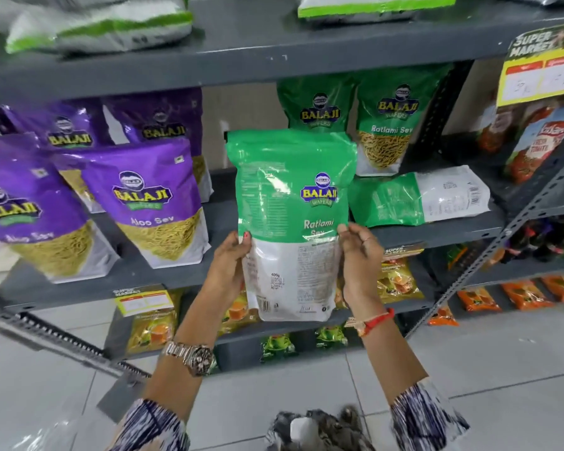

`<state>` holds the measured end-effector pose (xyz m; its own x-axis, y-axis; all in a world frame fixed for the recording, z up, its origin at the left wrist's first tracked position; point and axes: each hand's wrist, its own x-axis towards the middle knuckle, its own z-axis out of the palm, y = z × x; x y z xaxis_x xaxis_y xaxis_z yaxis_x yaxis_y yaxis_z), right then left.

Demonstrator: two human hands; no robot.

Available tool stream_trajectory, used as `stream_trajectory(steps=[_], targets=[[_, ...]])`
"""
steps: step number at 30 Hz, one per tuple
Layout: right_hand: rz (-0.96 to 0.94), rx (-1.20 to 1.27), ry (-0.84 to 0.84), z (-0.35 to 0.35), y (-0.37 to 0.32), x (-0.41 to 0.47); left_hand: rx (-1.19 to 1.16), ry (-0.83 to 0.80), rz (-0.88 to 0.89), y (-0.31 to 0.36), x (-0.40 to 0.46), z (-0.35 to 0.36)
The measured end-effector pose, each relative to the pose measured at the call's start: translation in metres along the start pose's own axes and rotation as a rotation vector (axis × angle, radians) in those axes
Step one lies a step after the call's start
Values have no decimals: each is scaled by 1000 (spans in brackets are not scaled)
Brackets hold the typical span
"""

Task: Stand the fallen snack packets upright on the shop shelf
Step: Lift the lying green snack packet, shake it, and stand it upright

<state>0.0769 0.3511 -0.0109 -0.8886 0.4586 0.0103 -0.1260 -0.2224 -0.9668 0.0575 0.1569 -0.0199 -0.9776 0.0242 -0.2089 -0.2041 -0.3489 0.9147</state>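
I hold a green and white Ratlami Sev packet upright in the air in front of the grey shelf. My left hand grips its lower left edge and my right hand grips its lower right edge. Behind it to the right, another green packet lies flat on its side on the shelf. Two green packets stand upright at the back. Several purple Aloo Sev packets stand leaning on the left part of the same shelf.
An upper shelf board carries white and green bags. A yellow price tag hangs at the upper right. Lower shelves hold small yellow, green and orange packets. A slanted grey upright separates the neighbouring rack. Tiled floor lies below.
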Motion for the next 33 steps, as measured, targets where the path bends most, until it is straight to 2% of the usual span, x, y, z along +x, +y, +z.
stream_trajectory(steps=[6,9,11,15,17,21,23,25,27,29,31,33], targets=[[-69,46,-80,-7,-16,-16,-23,52,94,8,-13,9],[-22,119,-175,-11,-20,-18,-73,82,90,8,-11,15],[46,201,-295,-15,-23,-12,-105,48,57,10,-10,19],[197,135,-626,-21,-19,-3,-96,1,-51,16,-4,34],[290,195,-697,-20,-14,-2,-27,-3,-70,23,-3,48],[356,170,-816,-17,-14,-5,119,40,-64,27,-4,82],[389,132,-818,-18,-12,-5,229,80,-51,25,-2,90],[407,127,-747,-20,-10,-8,323,174,-38,19,8,86],[419,154,-674,-22,-8,-11,393,273,77,14,16,83],[462,155,-588,-22,-9,-13,269,360,238,18,8,88],[514,109,-482,-17,-11,-11,181,330,349,25,-7,95],[518,66,-399,-12,-14,-9,187,167,423,30,-26,101]])
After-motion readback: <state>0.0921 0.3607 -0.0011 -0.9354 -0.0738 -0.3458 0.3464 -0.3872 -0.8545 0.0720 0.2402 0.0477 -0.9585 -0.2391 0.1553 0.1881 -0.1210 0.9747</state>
